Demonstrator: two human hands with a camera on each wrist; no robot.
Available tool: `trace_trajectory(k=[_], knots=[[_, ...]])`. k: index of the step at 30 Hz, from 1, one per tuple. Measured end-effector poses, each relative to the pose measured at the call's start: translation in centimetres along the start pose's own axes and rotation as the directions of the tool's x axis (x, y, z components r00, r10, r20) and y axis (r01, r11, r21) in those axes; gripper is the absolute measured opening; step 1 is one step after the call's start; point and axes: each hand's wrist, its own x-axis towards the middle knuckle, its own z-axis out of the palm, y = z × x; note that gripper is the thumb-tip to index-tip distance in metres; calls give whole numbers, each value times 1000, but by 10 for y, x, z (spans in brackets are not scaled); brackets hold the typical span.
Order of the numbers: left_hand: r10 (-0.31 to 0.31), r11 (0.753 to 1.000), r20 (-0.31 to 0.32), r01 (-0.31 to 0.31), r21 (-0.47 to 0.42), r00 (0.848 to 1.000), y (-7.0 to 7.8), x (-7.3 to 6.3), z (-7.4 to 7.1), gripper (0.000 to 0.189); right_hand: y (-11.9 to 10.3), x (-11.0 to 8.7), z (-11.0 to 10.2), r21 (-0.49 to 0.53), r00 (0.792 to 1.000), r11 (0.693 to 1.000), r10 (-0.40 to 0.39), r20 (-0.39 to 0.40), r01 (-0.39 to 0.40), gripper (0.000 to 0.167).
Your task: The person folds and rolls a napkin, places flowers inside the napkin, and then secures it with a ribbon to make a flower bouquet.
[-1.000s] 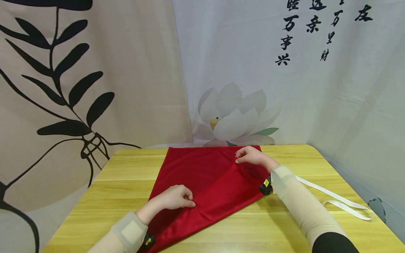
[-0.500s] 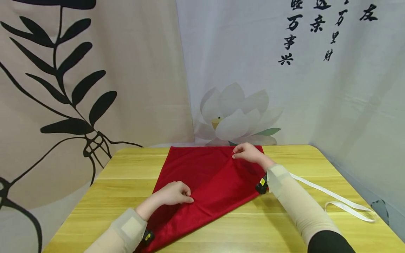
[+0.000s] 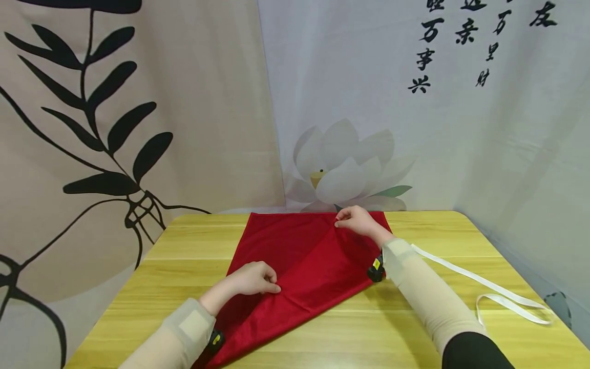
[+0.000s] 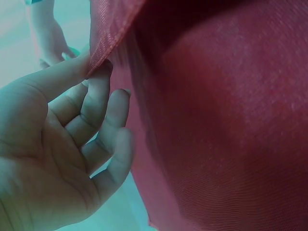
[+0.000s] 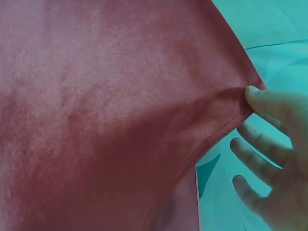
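Note:
A shiny red cloth (image 3: 318, 279) lies over the middle of the table, partly lifted and turned back on itself, with a slanting near edge. My left hand (image 3: 254, 279) pinches its hem between thumb and index finger; in the left wrist view the cloth's stitched edge (image 4: 108, 50) hangs from those fingertips, the other fingers loosely bent. Toward the far side, my right hand (image 3: 357, 221) pinches a corner of the cloth (image 5: 245, 98) between thumb and forefinger, its remaining fingers spread below. The raised part stretches between both hands, throwing a shadow across the fabric.
The wooden table (image 3: 184, 246) ends at a printed curtain (image 3: 221, 128) behind it. A white strap (image 3: 479, 281) runs over the right side of the tabletop from beside my right forearm. Small black wrist cameras (image 3: 375, 269) hang under both wrists.
My right hand has moved a little left and away, drawing the pinched corner along. The left hand has shifted slightly away, still pinching. The head view has turned slightly left.

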Motion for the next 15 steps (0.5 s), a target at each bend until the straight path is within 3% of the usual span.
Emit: trace_trajectory(k=[15], knots=[[-24,1000,8,24,-6,1000,-6,1,-2,31,-7,9,11,28,998,999,35,-49,-34,11]])
